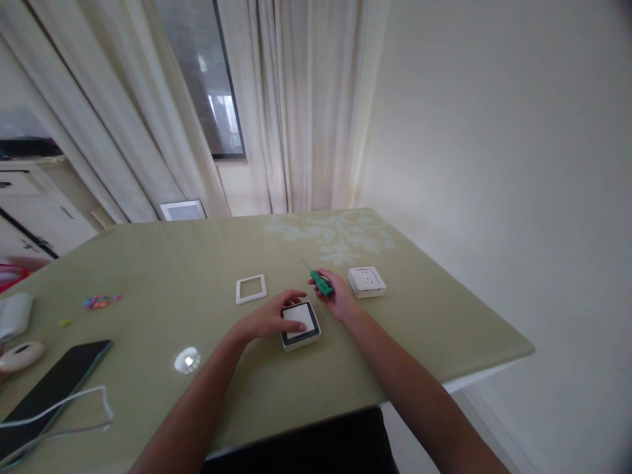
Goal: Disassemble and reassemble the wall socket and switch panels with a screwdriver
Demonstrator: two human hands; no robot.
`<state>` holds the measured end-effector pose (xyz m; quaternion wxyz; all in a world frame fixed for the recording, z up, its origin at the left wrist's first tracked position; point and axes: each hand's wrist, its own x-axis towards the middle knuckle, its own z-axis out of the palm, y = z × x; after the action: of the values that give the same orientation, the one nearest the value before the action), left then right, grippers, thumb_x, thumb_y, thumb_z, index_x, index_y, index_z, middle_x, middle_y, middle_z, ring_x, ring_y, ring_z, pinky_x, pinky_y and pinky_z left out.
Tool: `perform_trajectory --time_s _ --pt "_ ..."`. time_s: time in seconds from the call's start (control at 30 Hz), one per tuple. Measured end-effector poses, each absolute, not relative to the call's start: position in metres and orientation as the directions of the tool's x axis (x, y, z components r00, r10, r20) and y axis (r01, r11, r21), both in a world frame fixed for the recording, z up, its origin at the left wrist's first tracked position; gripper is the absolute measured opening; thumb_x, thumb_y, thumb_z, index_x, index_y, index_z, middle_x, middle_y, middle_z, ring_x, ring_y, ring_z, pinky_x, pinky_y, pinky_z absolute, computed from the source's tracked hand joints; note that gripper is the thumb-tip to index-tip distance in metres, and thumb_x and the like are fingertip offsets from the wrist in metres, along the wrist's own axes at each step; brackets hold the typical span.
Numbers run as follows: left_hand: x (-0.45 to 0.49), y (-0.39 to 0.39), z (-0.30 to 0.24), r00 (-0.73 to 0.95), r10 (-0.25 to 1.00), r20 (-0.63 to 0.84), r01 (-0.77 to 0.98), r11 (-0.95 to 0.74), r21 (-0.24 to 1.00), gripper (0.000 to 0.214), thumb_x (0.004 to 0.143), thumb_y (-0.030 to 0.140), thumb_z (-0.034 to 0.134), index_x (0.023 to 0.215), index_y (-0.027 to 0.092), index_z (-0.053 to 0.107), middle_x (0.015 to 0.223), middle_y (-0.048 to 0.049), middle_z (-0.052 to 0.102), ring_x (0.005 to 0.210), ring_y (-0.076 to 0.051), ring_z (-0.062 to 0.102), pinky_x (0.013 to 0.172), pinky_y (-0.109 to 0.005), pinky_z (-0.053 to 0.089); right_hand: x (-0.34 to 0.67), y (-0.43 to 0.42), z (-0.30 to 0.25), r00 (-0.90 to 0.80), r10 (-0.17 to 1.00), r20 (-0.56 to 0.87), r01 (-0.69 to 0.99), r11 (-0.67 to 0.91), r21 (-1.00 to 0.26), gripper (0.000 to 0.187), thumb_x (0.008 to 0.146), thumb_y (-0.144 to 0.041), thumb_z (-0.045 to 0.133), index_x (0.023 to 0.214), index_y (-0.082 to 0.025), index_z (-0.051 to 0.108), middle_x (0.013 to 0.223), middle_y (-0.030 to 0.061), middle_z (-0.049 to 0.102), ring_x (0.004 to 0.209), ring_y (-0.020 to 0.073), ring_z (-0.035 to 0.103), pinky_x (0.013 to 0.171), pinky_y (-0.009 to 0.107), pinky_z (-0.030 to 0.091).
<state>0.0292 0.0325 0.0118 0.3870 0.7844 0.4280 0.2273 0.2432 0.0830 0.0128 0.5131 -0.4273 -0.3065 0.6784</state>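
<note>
My left hand rests on the left edge of a square white switch module with a dark rim, fingers curled over its top corner. My right hand is closed around a green-handled screwdriver, whose thin metal shaft points away and to the left. A white square frame lies flat just beyond my left hand. A white wall socket sits to the right of my right hand. All rest on a pale green table.
At the left lie a dark phone, a white cable, a white mouse-like object, a white case and small colourful beads. Curtains and a window stand behind. The table's right edge drops off near a white wall.
</note>
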Motion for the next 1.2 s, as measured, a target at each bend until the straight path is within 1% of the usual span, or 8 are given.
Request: perform_trajectory --time_s 0.2,0.3,0.37,0.47,0.63,0.9,1.03,1.2 --pt "0.008 0.046 0.011 0.395 0.915 0.084 0.565 -0.315 0.762 0.058 0.088 0.060 0.073 0.132 0.024 0.073 0.137 -0.0107 0.076 0.122 -0.030 0.073 0.103 -0.042 0.060 0.244 0.088 0.015 -0.075 0.949 -0.305 -0.482 -0.302 -0.822 0.013 0.095 -0.028 0.066 0.092 -0.018 0.074 0.087 0.0065 0.082 0.060 0.0103 0.064 0.051 0.017 0.050" --pt "-0.021 0.056 0.004 0.151 0.974 0.167 0.700 -0.225 0.677 0.066 0.093 0.062 0.063 0.145 0.020 0.063 0.159 -0.0165 0.059 0.149 -0.037 0.052 0.118 -0.052 0.047 0.246 0.090 0.014 -0.060 0.954 -0.293 -0.485 -0.285 -0.827 0.011 0.089 -0.022 0.070 0.098 -0.020 0.075 0.091 0.0045 0.083 0.060 0.0097 0.063 0.051 0.017 0.049" --pt "-0.039 0.060 -0.003 0.021 0.981 0.193 0.779 -0.137 0.612 0.079 0.086 0.061 0.072 0.150 0.017 0.058 0.166 -0.0214 0.048 0.159 -0.045 0.034 0.126 -0.063 0.030 0.246 0.091 0.013 -0.056 0.956 -0.289 -0.483 -0.279 -0.830 0.015 0.087 -0.020 0.071 0.101 -0.021 0.076 0.091 0.0037 0.083 0.059 0.0095 0.063 0.051 0.017 0.049" --pt "-0.052 0.060 -0.011 -0.030 0.980 0.194 0.837 -0.081 0.541 0.082 0.080 0.062 0.076 0.146 0.017 0.061 0.153 -0.0227 0.059 0.148 -0.049 0.048 0.125 -0.066 0.028 0.245 0.091 0.012 -0.058 0.954 -0.295 -0.478 -0.286 -0.830 0.014 0.087 -0.019 0.070 0.098 -0.019 0.078 0.090 0.0041 0.082 0.059 0.0095 0.062 0.051 0.018 0.050" --pt "-0.039 0.055 -0.008 0.036 0.965 0.261 0.848 -0.168 0.503 0.074 0.079 0.067 0.076 0.132 0.015 0.072 0.127 -0.0192 0.067 0.123 -0.043 0.063 0.115 -0.058 0.046 0.243 0.089 0.013 -0.068 0.954 -0.293 -0.468 -0.290 -0.834 0.012 0.087 -0.021 0.071 0.096 -0.019 0.078 0.088 0.0036 0.081 0.058 0.0086 0.062 0.052 0.017 0.050" --pt "0.012 0.026 0.028 0.347 0.860 0.375 0.677 -0.506 0.535 0.064 0.092 0.063 0.073 0.143 0.027 0.065 0.138 -0.0098 0.070 0.128 -0.030 0.062 0.115 -0.046 0.048 0.246 0.091 0.009 -0.068 0.958 -0.280 -0.451 -0.279 -0.848 0.011 0.097 -0.022 0.067 0.103 -0.017 0.076 0.091 0.0029 0.078 0.059 0.0076 0.062 0.052 0.017 0.050" --pt "0.034 0.009 0.033 0.544 0.805 0.238 0.644 -0.582 0.497 0.075 0.082 0.062 0.084 0.143 0.023 0.068 0.136 -0.0128 0.068 0.125 -0.036 0.059 0.115 -0.054 0.042 0.247 0.095 0.002 -0.070 0.956 -0.286 -0.409 -0.289 -0.866 0.024 0.104 -0.035 0.069 0.117 -0.015 0.070 0.107 0.0053 0.074 0.080 0.0147 0.070 0.070 0.029 0.061" --pt "0.036 0.008 0.031 0.540 0.823 0.177 0.677 -0.550 0.489 0.072 0.080 0.061 0.087 0.139 0.023 0.070 0.139 -0.0132 0.066 0.126 -0.037 0.059 0.115 -0.056 0.039 0.247 0.097 -0.003 -0.075 0.949 -0.305 -0.370 -0.310 -0.876 0.034 0.104 -0.039 0.069 0.131 -0.017 0.067 0.128 0.0099 0.070 0.106 0.0232 0.072 0.090 0.043 0.064"
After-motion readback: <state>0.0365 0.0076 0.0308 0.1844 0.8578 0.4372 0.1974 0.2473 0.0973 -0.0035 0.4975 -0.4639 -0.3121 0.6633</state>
